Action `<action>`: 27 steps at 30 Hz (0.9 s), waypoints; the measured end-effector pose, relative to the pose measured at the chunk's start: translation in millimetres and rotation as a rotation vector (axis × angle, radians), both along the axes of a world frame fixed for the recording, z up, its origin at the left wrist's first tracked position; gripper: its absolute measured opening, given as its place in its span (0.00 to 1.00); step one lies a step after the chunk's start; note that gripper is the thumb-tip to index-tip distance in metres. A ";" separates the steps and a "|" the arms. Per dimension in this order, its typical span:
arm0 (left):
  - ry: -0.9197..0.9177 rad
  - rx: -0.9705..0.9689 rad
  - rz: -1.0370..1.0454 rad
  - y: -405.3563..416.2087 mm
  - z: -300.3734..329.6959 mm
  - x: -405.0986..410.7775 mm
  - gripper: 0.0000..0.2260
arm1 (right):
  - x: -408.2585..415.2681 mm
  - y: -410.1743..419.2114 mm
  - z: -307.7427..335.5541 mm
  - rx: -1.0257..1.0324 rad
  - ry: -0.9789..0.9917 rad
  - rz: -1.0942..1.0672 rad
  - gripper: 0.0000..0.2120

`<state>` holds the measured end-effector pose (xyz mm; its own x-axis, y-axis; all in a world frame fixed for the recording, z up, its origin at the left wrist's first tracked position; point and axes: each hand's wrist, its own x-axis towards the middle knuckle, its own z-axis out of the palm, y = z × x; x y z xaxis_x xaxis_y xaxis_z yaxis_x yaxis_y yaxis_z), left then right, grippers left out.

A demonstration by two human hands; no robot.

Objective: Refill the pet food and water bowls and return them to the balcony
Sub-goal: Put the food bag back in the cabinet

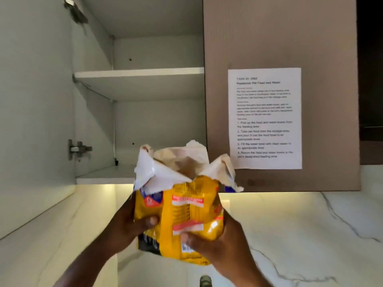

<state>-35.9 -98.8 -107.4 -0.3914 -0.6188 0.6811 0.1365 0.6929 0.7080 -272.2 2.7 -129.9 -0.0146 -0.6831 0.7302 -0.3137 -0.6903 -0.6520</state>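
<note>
Both hands [128, 222] around open yellow food bag [186, 214], print unreadable

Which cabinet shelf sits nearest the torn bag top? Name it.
The bottom shelf, just behind the food bag top; the middle shelf sits well above it.

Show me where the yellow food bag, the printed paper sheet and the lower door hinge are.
yellow food bag [187, 212]: head view, on its front panel.
printed paper sheet [265, 119]: head view, middle of the text.
lower door hinge [78, 149]: head view, on its metal body.
</note>
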 end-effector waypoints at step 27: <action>-0.606 -0.171 0.589 -231.4 134.7 -38.7 0.06 | 44.8 -153.1 124.9 -0.201 0.469 -0.875 0.37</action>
<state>-74.7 -330.2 27.3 -0.3650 -0.7429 0.5612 -0.6460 0.6361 0.4220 -227.4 -150.4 -5.0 -0.1329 -0.4335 0.8913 -0.9568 -0.1785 -0.2295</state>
